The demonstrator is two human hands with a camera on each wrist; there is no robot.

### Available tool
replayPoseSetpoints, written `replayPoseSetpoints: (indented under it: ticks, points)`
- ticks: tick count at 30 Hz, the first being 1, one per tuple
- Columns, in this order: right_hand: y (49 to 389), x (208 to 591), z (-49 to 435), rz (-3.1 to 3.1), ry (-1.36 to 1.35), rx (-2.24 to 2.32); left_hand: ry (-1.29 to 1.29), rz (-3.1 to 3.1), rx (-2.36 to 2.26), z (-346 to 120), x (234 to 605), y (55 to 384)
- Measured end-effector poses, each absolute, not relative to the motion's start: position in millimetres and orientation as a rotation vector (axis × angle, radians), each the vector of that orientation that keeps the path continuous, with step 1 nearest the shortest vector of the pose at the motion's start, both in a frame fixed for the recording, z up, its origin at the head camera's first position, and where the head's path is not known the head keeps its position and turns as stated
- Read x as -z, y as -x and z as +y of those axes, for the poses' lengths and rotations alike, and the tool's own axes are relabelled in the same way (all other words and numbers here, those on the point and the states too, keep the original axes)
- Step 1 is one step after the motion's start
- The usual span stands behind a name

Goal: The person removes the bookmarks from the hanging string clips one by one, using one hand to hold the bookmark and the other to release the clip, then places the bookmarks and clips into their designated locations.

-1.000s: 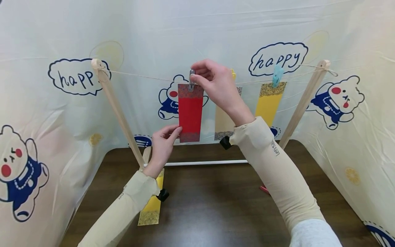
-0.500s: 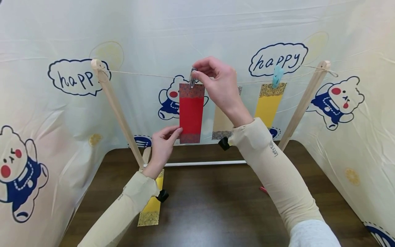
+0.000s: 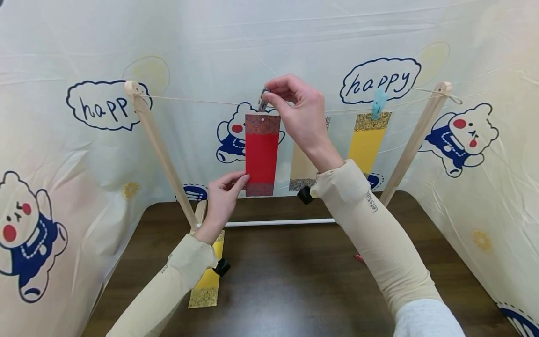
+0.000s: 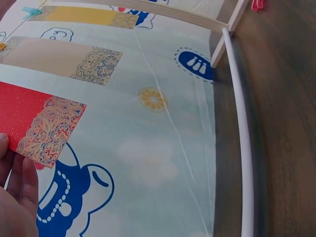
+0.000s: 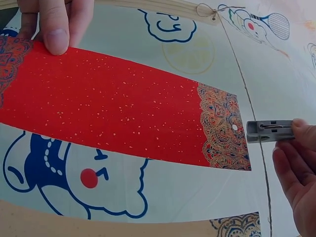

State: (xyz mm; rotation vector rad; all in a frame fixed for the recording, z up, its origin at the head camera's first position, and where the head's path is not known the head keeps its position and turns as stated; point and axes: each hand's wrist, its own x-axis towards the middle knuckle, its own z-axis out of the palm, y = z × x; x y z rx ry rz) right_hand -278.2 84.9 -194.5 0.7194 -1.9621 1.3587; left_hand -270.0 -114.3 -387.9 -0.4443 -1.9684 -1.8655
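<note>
My left hand point(image 3: 223, 196) pinches the lower left edge of a red card point(image 3: 261, 157) with patterned ends and a small hole near the top. The card hangs upright in front of the string point(image 3: 189, 100). Between the right hand's point(image 3: 301, 117) thumb and fingers is a grey clothespin point(image 5: 271, 131). In the right wrist view its tip crosses the string and sits just beyond the card's top edge, apart from the card. A beige card point(image 4: 64, 59) hangs behind, partly hidden by the right hand in the head view.
A yellow card point(image 3: 368, 145) hangs from the string by a light blue clothespin point(image 3: 379, 103). Wooden posts point(image 3: 162, 154) hold the string, with a white rod point(image 3: 278, 223) low between them. Another yellow card point(image 3: 206, 285) lies on the brown table point(image 3: 290, 290), under the left forearm.
The grey clothespin has come up off the red card's top edge, tilting, and the card's hole now shows. My left hand has kept its pinch almost in place.
</note>
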Motion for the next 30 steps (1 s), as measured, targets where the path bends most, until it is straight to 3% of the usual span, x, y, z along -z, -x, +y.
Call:
replayPoseSetpoints:
  ticks: [30]
  points:
    - [262.6,198.5,99.8,-1.91,-0.84,-1.289,0.409,-2.025,1.886,-117.6,391.2,264.5]
